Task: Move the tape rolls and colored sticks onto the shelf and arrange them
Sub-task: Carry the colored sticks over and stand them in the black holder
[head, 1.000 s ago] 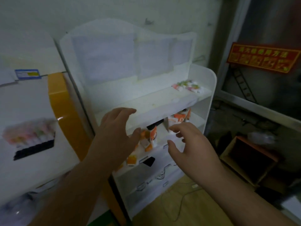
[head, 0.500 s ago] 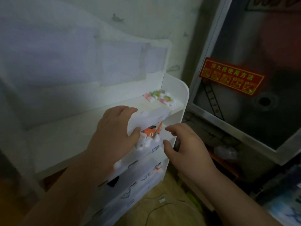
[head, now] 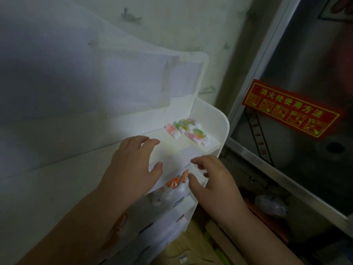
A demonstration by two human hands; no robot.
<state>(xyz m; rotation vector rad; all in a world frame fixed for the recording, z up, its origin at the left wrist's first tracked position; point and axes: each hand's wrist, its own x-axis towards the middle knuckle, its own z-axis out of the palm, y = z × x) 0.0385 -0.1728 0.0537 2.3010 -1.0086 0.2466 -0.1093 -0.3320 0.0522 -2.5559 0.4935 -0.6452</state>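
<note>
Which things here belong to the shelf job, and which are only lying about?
Job:
- colored sticks, on the top shelf at its right end
- shelf
- left hand, on the shelf's front edge
- right hand, at the lower tier

Lying about:
- red sign
- orange packets, lower tier
- plastic bag, on the floor

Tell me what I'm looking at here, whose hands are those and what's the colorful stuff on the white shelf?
A person wears a camera on their head, so you see their own two hands from above. The left hand rests on the front edge of a white shelf, fingers fairly straight. The right hand reaches in under that edge, fingers loosely curled, holding nothing I can see. At the back of the top board lie colored sticks in a small heap. Below are orange-and-white packets, too blurry to name.
</note>
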